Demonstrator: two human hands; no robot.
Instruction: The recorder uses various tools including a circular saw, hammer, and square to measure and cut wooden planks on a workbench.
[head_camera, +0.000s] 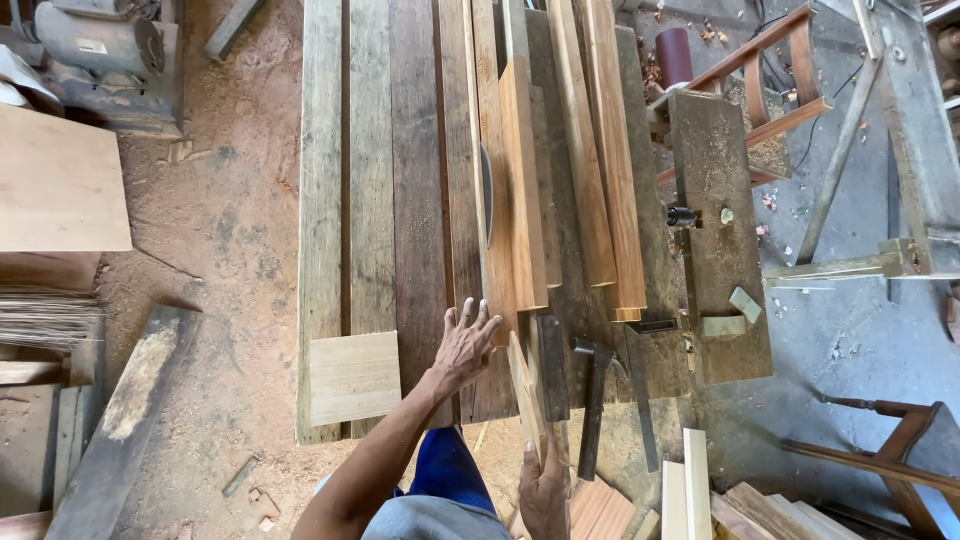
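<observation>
Thin wooden strip (524, 395), pale and set on edge, runs from the lower middle of the frame up toward the centre, where it lies against the long planks (420, 200) of the workbench. The right hand (543, 492), at the bottom edge just right of centre, is wrapped around the strip's near end, fingers closed on it. The left hand (465, 345) lies flat and open on a dark plank just left of the strip, fingers spread and pointing to the top of the frame, holding nothing; its forearm comes in from the lower left.

Just right of the strip lies a hammer (594, 400) with a dark handle, its head toward the centre. A short, pale board (354, 378) sits on the planks in the lower left part of the bench. Several orange-brown battens (590, 150) lie lengthwise in the upper middle. A dusty block (718, 235) stands at the right side of the bench. Sawdust covers the floor (220, 230) at the left
</observation>
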